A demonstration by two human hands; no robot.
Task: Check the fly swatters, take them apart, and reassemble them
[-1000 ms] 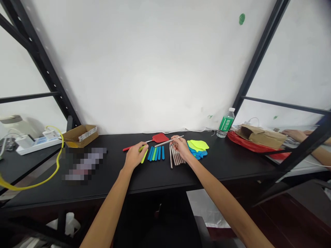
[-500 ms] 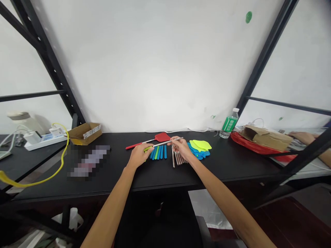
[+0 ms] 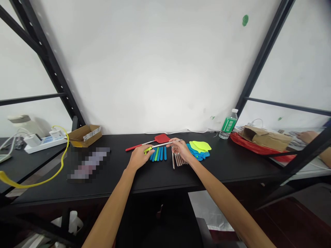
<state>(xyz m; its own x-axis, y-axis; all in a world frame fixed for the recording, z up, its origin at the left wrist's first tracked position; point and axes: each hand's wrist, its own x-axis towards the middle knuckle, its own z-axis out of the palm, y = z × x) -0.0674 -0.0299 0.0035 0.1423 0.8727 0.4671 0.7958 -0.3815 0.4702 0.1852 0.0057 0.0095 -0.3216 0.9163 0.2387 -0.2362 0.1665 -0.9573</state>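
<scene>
My left hand (image 3: 138, 157) is closed around a yellow-green handle (image 3: 148, 150). A thin metal rod (image 3: 162, 144) runs from that handle to my right hand (image 3: 181, 149), whose fingers pinch it near its far end. Below the rod lies a row of several blue handles (image 3: 161, 153) with a green handle (image 3: 156, 154) among them. Several loose metal rods (image 3: 178, 160) lie beneath my right hand, partly hidden by it. Behind my hands rests a red fly swatter (image 3: 162, 138). To the right, yellow swatter heads (image 3: 200, 146) are stacked over blue swatter heads (image 3: 199, 155).
On the black table (image 3: 116, 172) stand an open cardboard box (image 3: 85, 136) at left and a water bottle (image 3: 229, 124) at right. A yellow cable (image 3: 63, 156) hangs near a power strip (image 3: 46, 142). Beyond the right frame post is another person's hand (image 3: 307, 136).
My right fingers have slid slightly left along the rod. My left hand keeps hold of the handle. The view has shifted a little.
</scene>
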